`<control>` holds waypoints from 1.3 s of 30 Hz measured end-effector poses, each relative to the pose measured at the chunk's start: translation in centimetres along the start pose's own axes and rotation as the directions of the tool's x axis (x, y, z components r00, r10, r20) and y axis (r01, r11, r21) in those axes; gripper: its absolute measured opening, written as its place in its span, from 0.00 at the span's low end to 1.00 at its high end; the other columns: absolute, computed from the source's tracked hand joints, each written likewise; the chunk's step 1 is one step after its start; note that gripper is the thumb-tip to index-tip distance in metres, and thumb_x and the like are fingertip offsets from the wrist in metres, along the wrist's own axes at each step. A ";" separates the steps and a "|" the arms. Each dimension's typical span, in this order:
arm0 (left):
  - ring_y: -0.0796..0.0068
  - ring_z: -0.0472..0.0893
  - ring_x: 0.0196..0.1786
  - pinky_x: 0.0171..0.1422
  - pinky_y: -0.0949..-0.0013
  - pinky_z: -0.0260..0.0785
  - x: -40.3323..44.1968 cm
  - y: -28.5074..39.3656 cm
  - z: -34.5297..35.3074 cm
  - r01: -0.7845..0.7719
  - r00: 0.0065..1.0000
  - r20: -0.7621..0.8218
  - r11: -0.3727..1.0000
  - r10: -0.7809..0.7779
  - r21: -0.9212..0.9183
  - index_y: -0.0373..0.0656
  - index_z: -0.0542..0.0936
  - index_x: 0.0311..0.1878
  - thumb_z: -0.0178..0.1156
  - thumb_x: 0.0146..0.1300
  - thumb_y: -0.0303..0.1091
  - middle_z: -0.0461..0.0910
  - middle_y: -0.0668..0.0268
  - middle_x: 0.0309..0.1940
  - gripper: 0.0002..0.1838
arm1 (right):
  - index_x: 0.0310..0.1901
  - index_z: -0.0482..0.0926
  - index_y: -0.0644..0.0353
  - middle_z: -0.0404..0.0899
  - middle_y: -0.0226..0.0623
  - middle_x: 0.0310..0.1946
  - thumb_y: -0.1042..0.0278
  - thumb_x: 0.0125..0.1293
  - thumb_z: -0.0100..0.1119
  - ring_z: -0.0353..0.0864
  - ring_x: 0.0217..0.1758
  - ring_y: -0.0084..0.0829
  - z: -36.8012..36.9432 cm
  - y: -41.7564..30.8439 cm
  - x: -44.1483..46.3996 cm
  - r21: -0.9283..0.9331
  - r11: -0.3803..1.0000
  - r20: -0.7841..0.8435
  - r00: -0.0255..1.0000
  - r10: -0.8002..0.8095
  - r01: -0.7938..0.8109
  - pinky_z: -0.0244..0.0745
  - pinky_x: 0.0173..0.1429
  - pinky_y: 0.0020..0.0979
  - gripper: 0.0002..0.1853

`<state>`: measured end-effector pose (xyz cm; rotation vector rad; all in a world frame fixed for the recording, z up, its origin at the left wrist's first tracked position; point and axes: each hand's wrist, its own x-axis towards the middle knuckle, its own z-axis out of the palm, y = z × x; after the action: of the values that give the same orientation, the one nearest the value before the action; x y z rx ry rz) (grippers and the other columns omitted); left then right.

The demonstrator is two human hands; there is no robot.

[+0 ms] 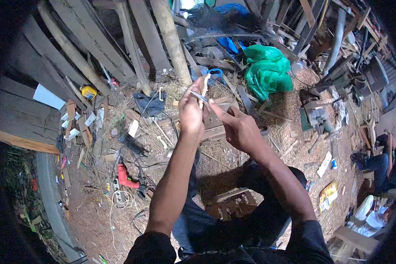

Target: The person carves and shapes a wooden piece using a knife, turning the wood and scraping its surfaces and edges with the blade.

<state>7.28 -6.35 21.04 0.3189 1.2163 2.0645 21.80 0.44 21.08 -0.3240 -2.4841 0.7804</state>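
My left hand [191, 113] is raised in front of me, its fingers wrapped round a small pale piece of wood [205, 84] that sticks up past the fingertips. My right hand [241, 131] is closed on a knife [199, 96], its index finger stretched along toward the blade. The handle is hidden inside the fist. That blade points left and lies against or very close to the wood; exact contact cannot be made out. Below and behind the hands is a low wooden block [215, 130] on the shavings-covered ground.
A red power drill [127, 177] lies at left near a white power strip and coiled cord [124, 199]. Beyond my hands is a green plastic bag [268, 72]. A yellow tape measure [88, 92] sits by the plank wall. Another person's legs [378, 169] are at far right.
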 end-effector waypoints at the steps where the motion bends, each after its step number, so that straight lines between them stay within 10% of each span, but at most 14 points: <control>1: 0.90 0.63 0.17 0.17 0.81 0.51 0.1 0.0 0.1 -0.010 1.000 -0.010 1.000 0.010 0.002 0.40 0.75 0.61 0.43 0.75 0.35 0.81 0.72 0.36 0.18 | 0.68 0.66 0.37 0.70 0.45 0.29 0.85 0.52 0.53 0.74 0.26 0.48 0.0 0.1 0.0 -0.049 0.999 -0.005 1.000 0.008 -0.008 0.72 0.30 0.42 0.41; 12: 0.88 0.61 0.14 0.15 0.79 0.49 0.8 -1.1 0.7 0.077 0.988 -0.136 0.993 -0.065 0.085 0.39 0.76 0.58 0.44 0.73 0.35 0.70 0.75 0.21 0.18 | 0.68 0.66 0.43 0.75 0.44 0.34 0.79 0.61 0.53 0.80 0.30 0.45 1.7 0.3 0.3 -0.243 0.953 -0.003 0.983 0.185 -0.180 0.76 0.34 0.44 0.32; 14: 0.88 0.60 0.14 0.16 0.79 0.49 1.0 -0.6 0.0 0.130 0.989 -0.080 0.989 -0.125 0.066 0.42 0.76 0.57 0.43 0.74 0.34 0.71 0.76 0.23 0.17 | 0.70 0.63 0.51 0.77 0.40 0.34 0.76 0.66 0.51 0.80 0.30 0.37 2.5 2.3 0.9 0.123 0.988 -0.106 0.991 -0.076 0.089 0.75 0.35 0.42 0.29; 17: 0.87 0.60 0.14 0.16 0.78 0.50 1.5 -0.2 -0.3 0.134 0.991 -0.021 0.990 -0.133 0.052 0.41 0.76 0.57 0.42 0.74 0.34 0.72 0.74 0.24 0.16 | 0.70 0.60 0.62 0.80 0.40 0.49 0.71 0.72 0.50 0.80 0.43 0.27 2.5 4.2 1.3 0.430 0.897 -0.139 0.990 -0.040 0.097 0.74 0.44 0.33 0.26; 21: 0.86 0.61 0.14 0.16 0.78 0.50 1.1 0.3 -0.2 0.121 0.992 -0.043 0.990 -0.118 0.069 0.40 0.75 0.58 0.42 0.74 0.33 0.71 0.73 0.24 0.17 | 0.69 0.63 0.59 0.78 0.48 0.54 0.75 0.69 0.50 0.79 0.51 0.37 0.0 1.5 1.1 0.583 0.786 0.024 0.971 0.236 -0.205 0.72 0.54 0.33 0.26; 24: 0.86 0.60 0.14 0.16 0.78 0.50 1.4 0.2 -0.6 0.091 0.995 -0.057 0.990 -0.086 0.106 0.40 0.75 0.58 0.42 0.74 0.32 0.71 0.73 0.24 0.17 | 0.68 0.66 0.49 0.76 0.54 0.41 0.80 0.62 0.52 0.77 0.44 0.56 0.2 1.6 0.9 0.206 0.974 -0.108 0.992 -0.072 0.093 0.72 0.51 0.43 0.31; 27: 0.85 0.60 0.14 0.16 0.77 0.49 1.5 -0.2 -0.9 0.111 0.993 -0.049 0.987 -0.105 0.120 0.40 0.76 0.57 0.42 0.73 0.32 0.71 0.73 0.24 0.17 | 0.68 0.67 0.41 0.76 0.52 0.37 0.79 0.59 0.52 0.78 0.38 0.53 0.0 1.3 0.4 -0.054 0.995 0.112 0.989 0.092 -0.086 0.75 0.43 0.46 0.33; 33: 0.84 0.61 0.15 0.16 0.76 0.50 1.5 -0.8 -0.3 0.136 0.980 -0.165 0.982 -0.113 0.133 0.41 0.76 0.56 0.42 0.73 0.33 0.73 0.72 0.26 0.16 | 0.68 0.65 0.29 0.73 0.43 0.35 0.75 0.60 0.51 0.80 0.28 0.46 1.6 -0.4 0.5 -0.381 0.905 0.001 0.979 0.205 -0.189 0.76 0.32 0.45 0.35; 39: 0.82 0.66 0.18 0.17 0.76 0.53 1.2 -1.5 0.6 0.026 0.966 -0.259 0.999 -0.018 0.024 0.41 0.76 0.54 0.44 0.74 0.34 0.78 0.68 0.36 0.14 | 0.69 0.65 0.40 0.73 0.43 0.35 0.77 0.57 0.53 0.80 0.32 0.47 1.5 1.7 0.4 -0.201 0.948 -0.104 0.968 0.229 -0.246 0.76 0.35 0.45 0.36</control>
<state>7.43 -4.70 19.89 0.0477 1.3954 2.1198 20.78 1.20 19.18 -0.7291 -2.4851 0.5792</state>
